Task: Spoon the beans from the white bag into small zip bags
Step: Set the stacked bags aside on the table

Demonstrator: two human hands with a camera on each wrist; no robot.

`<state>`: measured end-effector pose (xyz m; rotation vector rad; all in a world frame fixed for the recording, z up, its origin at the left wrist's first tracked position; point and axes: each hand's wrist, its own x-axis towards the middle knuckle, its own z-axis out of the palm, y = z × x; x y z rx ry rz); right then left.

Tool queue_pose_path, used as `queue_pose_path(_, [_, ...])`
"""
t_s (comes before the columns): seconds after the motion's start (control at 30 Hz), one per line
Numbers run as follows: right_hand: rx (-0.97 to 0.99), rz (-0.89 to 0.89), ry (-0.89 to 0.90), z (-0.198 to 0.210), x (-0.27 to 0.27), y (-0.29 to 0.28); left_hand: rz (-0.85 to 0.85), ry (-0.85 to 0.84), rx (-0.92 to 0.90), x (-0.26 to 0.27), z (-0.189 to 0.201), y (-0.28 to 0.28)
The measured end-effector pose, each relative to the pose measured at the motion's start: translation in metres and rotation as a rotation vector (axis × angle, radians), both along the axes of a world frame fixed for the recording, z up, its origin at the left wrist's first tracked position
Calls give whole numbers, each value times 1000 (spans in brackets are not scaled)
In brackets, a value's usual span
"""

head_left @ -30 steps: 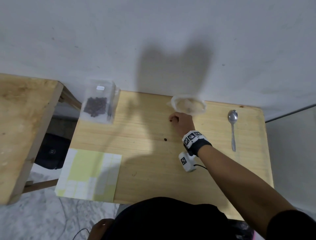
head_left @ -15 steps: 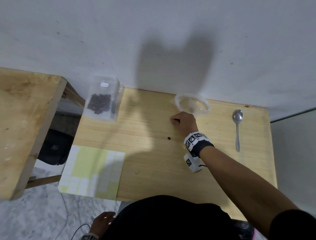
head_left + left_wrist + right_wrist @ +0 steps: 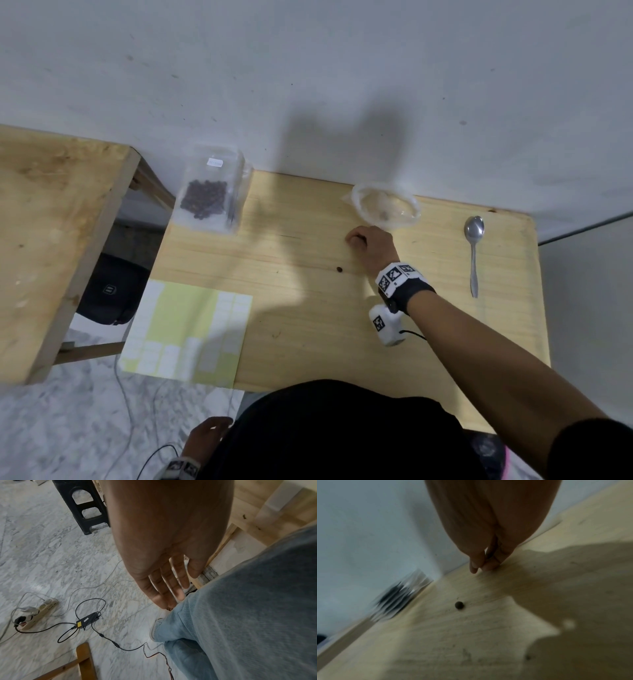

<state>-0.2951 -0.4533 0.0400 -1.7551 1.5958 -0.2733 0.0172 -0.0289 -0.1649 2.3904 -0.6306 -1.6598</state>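
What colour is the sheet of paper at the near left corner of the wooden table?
Pale yellow-green sheet of paper with white label rectangles; clearest in the head view.

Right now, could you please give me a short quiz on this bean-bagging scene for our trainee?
1. True or false: the spoon lies untouched on the table.
2. The left hand is: A) gripping the spoon, B) hanging open beside the leg, C) pressing on the table.
3. Fill in: one loose ___ lies on the table near the right hand.
Key: 1 true; 2 B; 3 bean.
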Motion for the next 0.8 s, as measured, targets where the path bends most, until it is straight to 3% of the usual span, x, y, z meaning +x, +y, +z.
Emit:
queue_pose_path(0.17, [35,-117,-51,7,-6,15,-60,56,-3,4,4,-3])
queue_pose_path(0.6, [56,-82,19,11,15,49,-84,18,-8,44,23,17])
queue_pose_path(0.8, [53,9,115,12,23,50,-48,89,0,58,25,31])
